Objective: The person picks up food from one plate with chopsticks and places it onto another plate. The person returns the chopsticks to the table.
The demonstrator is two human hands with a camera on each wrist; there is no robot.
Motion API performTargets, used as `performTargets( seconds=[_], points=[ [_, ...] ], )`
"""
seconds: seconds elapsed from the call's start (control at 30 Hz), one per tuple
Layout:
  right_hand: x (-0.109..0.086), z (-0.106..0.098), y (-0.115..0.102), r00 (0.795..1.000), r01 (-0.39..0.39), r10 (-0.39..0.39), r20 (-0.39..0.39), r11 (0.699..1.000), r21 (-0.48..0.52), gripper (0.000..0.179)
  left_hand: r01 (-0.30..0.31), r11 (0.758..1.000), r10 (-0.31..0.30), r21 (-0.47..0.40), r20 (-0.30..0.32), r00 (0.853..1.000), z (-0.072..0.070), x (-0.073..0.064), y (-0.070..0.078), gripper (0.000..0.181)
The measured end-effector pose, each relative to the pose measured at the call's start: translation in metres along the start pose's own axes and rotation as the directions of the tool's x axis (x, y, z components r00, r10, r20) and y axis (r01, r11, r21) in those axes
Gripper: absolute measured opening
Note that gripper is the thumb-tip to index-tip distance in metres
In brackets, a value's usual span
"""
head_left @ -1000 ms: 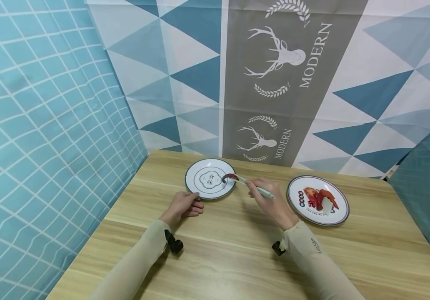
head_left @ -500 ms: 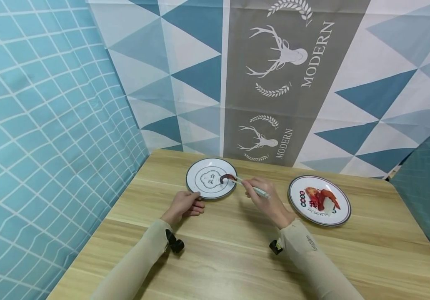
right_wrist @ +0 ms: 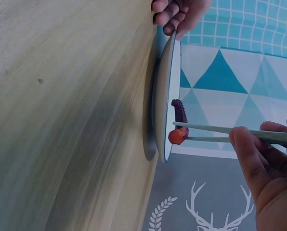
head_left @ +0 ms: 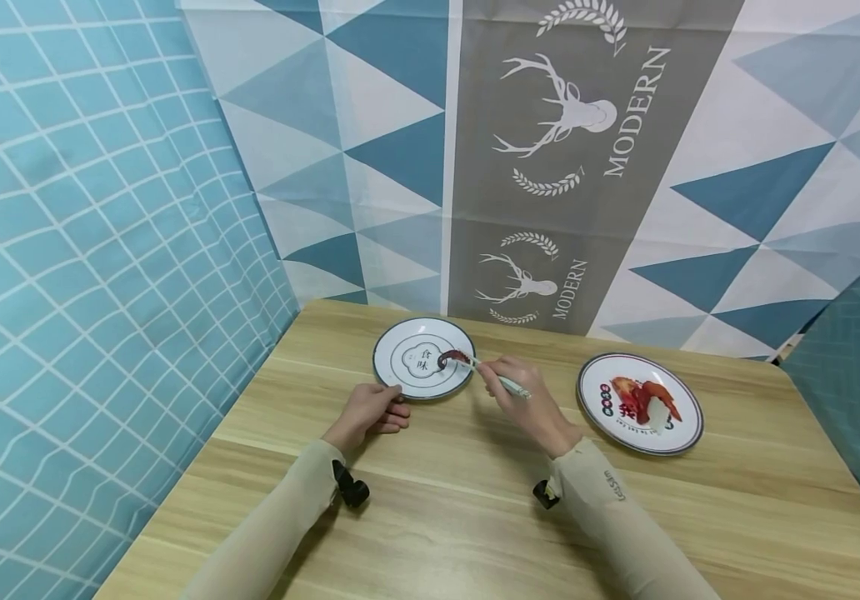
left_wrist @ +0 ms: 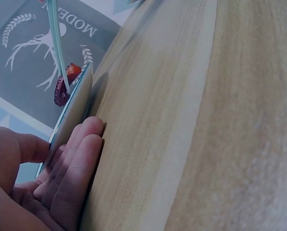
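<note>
My left hand [head_left: 370, 408] pinches the near-left rim of a white plate [head_left: 392, 346], thumb on top and fingers underneath, as the left wrist view shows. My right hand [head_left: 523, 400] grips a pair of pale green chopsticks [right_wrist: 211, 128] pointing left over that plate. Between the chopstick tips is a dark red, curled octopus tentacle [head_left: 452, 357] with an orange-red end [right_wrist: 176, 136]. It overlaps the plate's right half, close over its surface in the right wrist view. Dark characters are printed at the plate's centre.
On the right of the wooden table [head_left: 445, 517] lies a second white plate [head_left: 643, 367] bearing red and orange food pieces and a white piece [head_left: 657, 414]. A patterned backdrop [head_left: 370, 167] stands behind the table, with a blue tiled sheet [head_left: 100, 250] along the left.
My right hand has shifted slightly left and toward the plate's middle, carrying the chopsticks and the tentacle with it. My left hand keeps its hold on the plate rim.
</note>
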State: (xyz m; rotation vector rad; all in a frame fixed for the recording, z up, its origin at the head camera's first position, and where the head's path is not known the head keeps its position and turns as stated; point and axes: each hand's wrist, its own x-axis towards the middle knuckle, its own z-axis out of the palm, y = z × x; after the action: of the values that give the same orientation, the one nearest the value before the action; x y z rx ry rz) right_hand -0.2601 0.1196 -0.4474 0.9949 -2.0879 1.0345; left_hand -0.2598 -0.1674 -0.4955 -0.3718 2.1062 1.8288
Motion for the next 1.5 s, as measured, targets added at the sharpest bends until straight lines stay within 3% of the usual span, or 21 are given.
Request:
performTargets(
  seconds=[0.33,0.9,1.17,1.5],
  points=[
    [-0.003,0.005,-0.002,1.0,-0.011,0.011,0.027,1.0,0.007,0.008,-0.001,1.0,0.001,0.001,-0.009,1.0,0.0,0.001,-0.006,0.033],
    [0.005,0.013,-0.008,0.997,-0.033,0.029,0.074,0.998,0.053,0.01,-0.019,1.0,0.019,-0.005,-0.02,1.0,-0.002,0.004,-0.002,0.034],
    [-0.001,0.018,-0.013,0.993,-0.062,0.048,0.107,0.988,0.138,0.011,-0.03,1.0,0.03,-0.002,-0.003,1.0,0.001,0.004,-0.002,0.033],
    [-0.004,0.023,-0.017,0.989,-0.081,0.068,0.135,0.992,0.093,0.012,-0.019,1.0,0.019,-0.001,-0.008,1.0,0.0,0.002,-0.005,0.033]
  ],
)
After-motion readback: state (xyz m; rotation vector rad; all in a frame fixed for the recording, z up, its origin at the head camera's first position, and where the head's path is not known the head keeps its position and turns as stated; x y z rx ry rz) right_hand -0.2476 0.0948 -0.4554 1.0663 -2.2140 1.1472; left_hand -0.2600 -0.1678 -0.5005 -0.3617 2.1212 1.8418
